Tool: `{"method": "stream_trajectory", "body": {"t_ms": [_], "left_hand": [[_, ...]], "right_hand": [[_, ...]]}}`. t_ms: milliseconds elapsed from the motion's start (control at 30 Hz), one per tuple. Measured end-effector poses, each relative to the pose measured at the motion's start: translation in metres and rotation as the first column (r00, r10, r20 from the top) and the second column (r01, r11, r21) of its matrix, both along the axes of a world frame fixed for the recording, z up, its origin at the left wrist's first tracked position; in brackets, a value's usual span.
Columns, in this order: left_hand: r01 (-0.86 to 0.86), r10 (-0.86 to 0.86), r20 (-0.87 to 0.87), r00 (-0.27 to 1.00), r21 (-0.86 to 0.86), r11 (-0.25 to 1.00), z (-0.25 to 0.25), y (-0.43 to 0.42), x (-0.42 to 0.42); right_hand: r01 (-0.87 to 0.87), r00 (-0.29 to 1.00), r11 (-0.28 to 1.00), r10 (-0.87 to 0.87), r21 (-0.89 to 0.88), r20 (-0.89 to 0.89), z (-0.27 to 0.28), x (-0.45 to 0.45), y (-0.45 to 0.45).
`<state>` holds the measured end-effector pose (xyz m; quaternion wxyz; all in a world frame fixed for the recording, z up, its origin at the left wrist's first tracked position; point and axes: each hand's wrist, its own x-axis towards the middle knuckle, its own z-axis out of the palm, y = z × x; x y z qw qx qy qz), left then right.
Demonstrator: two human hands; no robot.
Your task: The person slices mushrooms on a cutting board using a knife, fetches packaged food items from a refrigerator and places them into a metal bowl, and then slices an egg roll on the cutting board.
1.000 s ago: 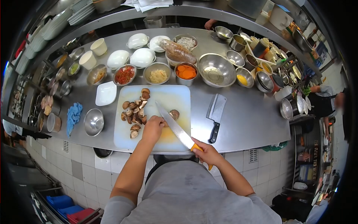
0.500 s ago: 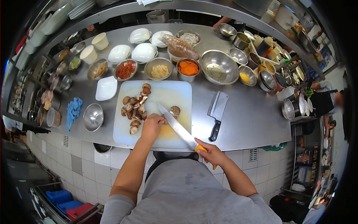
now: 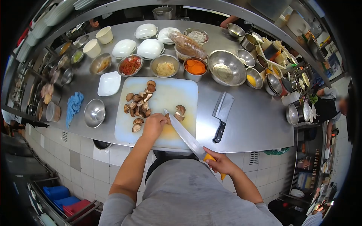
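My right hand [image 3: 220,162] is closed around the yellow handle of a long chef's knife [image 3: 186,137]. Its blade slants up and left across the white cutting board [image 3: 128,88], tip beside my left hand [image 3: 154,126]. The left fingers pinch a brown mushroom [image 3: 168,119] against the board, mostly covered by fingers and blade. Left of the blade lies a pile of brown mushrooms [image 3: 141,105], some showing pale cut faces. Mushroom pieces [image 3: 180,110] sit to the right of the knife tip.
A cleaver [image 3: 223,109] lies right of the board. Along the back stand bowls of sliced carrot [image 3: 196,67], chopped garlic-like bits [image 3: 165,68] and red strips [image 3: 130,64]. A steel bowl [image 3: 94,113] and blue cloth [image 3: 74,105] are at left. Another person's hand [image 3: 227,22] shows at the far edge.
My right hand and the knife have shifted right and slightly down, so the tip sits nearer my left fingers. The mushroom pieces right of the knife now show more fully. The view has tilted slightly.
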<state>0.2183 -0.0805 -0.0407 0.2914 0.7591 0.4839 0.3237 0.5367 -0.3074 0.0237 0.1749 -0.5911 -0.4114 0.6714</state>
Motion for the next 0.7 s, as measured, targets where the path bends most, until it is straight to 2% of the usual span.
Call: {"method": "stream_trajectory", "body": {"t_ms": [67,200,500,600,633,667,700], "left_hand": [[0.006,-0.007,-0.009,1.000,-0.016,1.000,0.000,0.005,-0.007],[-0.015,0.012,-0.088,0.996,-0.038,0.999,-0.001,0.011,-0.023],[-0.041,0.028,-0.123,0.992,-0.101,0.994,0.009,0.013,-0.039],[-0.050,0.036,-0.145,0.989,-0.091,0.995,0.007,0.011,-0.040],[-0.039,0.029,-0.121,0.992,-0.080,0.996,0.004,0.014,-0.044],[-0.027,0.020,-0.098,0.995,-0.069,0.997,0.000,0.016,-0.049],[-0.012,0.009,-0.110,0.994,-0.024,1.000,-0.007,0.020,-0.055]], "right_hand": [[-0.030,0.999,0.998,0.029,0.047,0.015,-0.003,-0.003,0.005],[-0.056,0.995,0.998,0.053,0.029,0.081,0.005,-0.019,0.020],[-0.018,0.999,1.000,0.019,0.010,-0.038,-0.010,-0.045,0.040],[-0.063,0.997,0.996,0.060,0.058,0.049,-0.022,-0.049,0.037],[-0.122,0.979,0.916,0.048,0.382,0.198,-0.045,-0.052,0.033],[-0.219,0.943,0.730,-0.012,0.648,0.332,-0.057,-0.056,0.031],[-0.232,0.933,0.837,0.048,0.495,0.357,-0.035,-0.063,0.036]]}}
